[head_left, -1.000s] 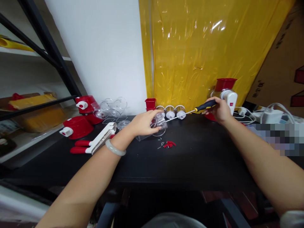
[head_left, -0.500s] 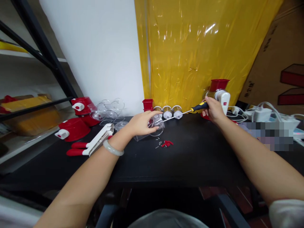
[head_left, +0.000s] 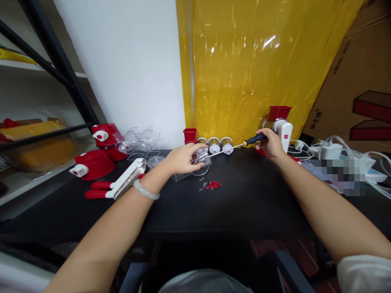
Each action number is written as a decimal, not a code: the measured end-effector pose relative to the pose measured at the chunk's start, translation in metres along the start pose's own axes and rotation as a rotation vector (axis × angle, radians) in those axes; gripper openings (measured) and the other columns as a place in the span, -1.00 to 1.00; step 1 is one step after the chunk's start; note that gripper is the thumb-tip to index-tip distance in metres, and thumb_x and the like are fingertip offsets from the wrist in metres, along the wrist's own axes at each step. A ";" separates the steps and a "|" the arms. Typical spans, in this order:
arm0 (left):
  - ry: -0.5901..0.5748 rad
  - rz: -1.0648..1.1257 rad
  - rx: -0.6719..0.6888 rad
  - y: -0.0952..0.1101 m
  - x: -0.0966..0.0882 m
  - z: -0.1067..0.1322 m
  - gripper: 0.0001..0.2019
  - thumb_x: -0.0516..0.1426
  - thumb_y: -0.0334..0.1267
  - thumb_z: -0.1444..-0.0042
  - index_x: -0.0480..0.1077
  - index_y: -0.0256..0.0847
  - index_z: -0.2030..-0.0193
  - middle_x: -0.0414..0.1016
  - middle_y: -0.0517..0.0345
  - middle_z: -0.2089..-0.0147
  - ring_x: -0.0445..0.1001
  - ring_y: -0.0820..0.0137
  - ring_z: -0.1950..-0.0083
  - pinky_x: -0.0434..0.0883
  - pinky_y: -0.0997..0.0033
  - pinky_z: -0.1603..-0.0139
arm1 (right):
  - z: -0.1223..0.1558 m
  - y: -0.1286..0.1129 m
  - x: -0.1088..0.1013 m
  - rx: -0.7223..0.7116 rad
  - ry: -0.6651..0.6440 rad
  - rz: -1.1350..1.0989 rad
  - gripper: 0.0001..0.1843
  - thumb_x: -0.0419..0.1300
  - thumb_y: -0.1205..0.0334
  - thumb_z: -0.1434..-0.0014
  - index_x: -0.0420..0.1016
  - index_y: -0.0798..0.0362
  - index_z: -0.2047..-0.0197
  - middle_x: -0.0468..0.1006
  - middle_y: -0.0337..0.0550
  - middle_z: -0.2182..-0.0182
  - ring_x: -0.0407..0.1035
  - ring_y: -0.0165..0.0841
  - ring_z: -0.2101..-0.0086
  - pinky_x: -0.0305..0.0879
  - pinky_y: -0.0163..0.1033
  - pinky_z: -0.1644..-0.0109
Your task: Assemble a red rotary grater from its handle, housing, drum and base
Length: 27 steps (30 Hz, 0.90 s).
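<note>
My left hand [head_left: 185, 159] is closed on a clear plastic housing [head_left: 205, 167] that rests on the black table; its fingers and thumb grip the upper part. My right hand [head_left: 271, 143] is wrapped round the black and yellow handle of a screwdriver [head_left: 233, 147]. The long shaft slants down to the left, and its tip reaches the clear housing near my left fingers; exactly what the tip touches is too small to tell. Just in front of the housing lie small red parts [head_left: 214, 185] and several tiny metal pieces [head_left: 203, 184].
Behind stand several metal grater drums [head_left: 214, 145] and a red hopper [head_left: 190, 135]. To the left are red bases [head_left: 93, 166], clear housings [head_left: 143, 138] and white parts with red handles [head_left: 128, 179]. A white-and-red grater [head_left: 285, 132] and chargers with cables [head_left: 331, 149] stand right.
My right hand and the screwdriver handle have shifted slightly left and down in view. The left hand keeps its hold on the clear housing. The camera view has turned a little.
</note>
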State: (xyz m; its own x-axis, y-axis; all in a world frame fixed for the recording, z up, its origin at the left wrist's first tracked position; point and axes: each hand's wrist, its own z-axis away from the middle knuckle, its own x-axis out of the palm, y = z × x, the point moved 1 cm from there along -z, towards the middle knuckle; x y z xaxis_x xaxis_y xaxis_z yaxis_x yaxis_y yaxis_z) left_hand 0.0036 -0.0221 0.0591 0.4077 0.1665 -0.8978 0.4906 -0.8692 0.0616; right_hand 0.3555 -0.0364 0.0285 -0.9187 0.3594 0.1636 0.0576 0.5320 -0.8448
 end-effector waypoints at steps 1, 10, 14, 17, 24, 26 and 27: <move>-0.002 0.004 -0.001 0.001 -0.001 0.000 -0.41 0.14 -0.04 -0.06 0.22 -0.06 -0.25 0.44 -0.02 -0.06 0.47 0.20 0.04 0.37 0.21 0.02 | 0.000 0.000 0.000 -0.016 0.006 0.016 -0.74 0.16 -0.03 -0.05 0.34 0.00 0.41 0.26 -0.35 0.64 0.14 -0.51 0.74 0.11 -0.36 0.73; 0.005 0.000 0.007 -0.003 0.003 0.001 -0.40 0.14 -0.02 -0.06 0.20 -0.04 -0.26 0.45 -0.01 -0.04 0.46 0.19 0.03 0.36 0.20 0.00 | -0.002 0.009 -0.004 0.026 0.014 0.081 -0.56 0.01 -0.22 -0.15 0.33 -0.02 0.43 0.17 -0.36 0.81 0.15 -0.40 0.79 0.16 -0.29 0.73; 0.000 0.007 0.010 -0.003 0.004 0.000 -0.40 0.14 -0.01 -0.07 0.20 -0.03 -0.27 0.44 0.01 -0.02 0.46 0.21 0.06 0.37 0.20 0.03 | -0.002 0.012 -0.004 0.118 -0.030 -0.020 -0.70 -0.03 -0.04 -0.11 0.36 -0.02 0.37 0.38 -0.25 0.68 0.31 -0.35 0.71 0.21 -0.28 0.69; 0.004 0.009 -0.004 0.000 0.002 0.001 -0.40 0.15 -0.03 -0.06 0.20 0.00 -0.27 0.42 0.03 -0.01 0.45 0.22 0.09 0.37 0.20 0.05 | -0.003 0.013 -0.003 0.131 -0.027 -0.033 -0.76 0.01 0.04 -0.05 0.37 -0.01 0.35 0.37 -0.27 0.66 0.30 -0.38 0.71 0.20 -0.29 0.69; 0.052 0.078 -0.012 -0.002 0.008 -0.002 -0.39 0.18 -0.05 -0.04 0.22 0.02 -0.27 0.33 0.04 0.00 0.42 0.23 0.05 0.39 0.18 0.01 | -0.003 0.015 -0.002 0.052 0.031 0.000 -0.71 0.15 -0.08 -0.08 0.29 -0.04 0.41 0.14 -0.42 0.81 0.11 -0.44 0.79 0.16 -0.32 0.71; 0.093 0.129 -0.003 -0.007 0.013 -0.003 -0.40 0.20 -0.07 -0.05 0.21 -0.03 -0.25 0.35 0.02 -0.05 0.41 0.21 -0.02 0.37 0.16 -0.06 | -0.003 0.018 -0.003 0.056 0.047 0.030 -0.62 0.19 -0.18 -0.05 0.25 -0.05 0.43 0.09 -0.45 0.85 0.09 -0.43 0.81 0.13 -0.32 0.73; 0.115 0.163 -0.005 -0.009 0.016 -0.003 -0.40 0.21 -0.09 -0.04 0.20 -0.05 -0.24 0.36 0.00 -0.07 0.40 0.21 -0.06 0.36 0.14 -0.09 | -0.003 0.020 -0.005 0.062 0.054 0.048 -0.59 0.20 -0.22 -0.04 0.25 -0.05 0.44 0.09 -0.45 0.86 0.10 -0.42 0.82 0.12 -0.32 0.74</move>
State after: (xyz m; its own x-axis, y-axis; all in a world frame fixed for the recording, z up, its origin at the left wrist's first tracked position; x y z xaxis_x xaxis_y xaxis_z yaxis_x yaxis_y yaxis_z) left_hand 0.0079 -0.0098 0.0460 0.5671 0.0761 -0.8202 0.4147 -0.8867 0.2045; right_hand 0.3621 -0.0251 0.0126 -0.8928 0.4251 0.1486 0.0750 0.4658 -0.8817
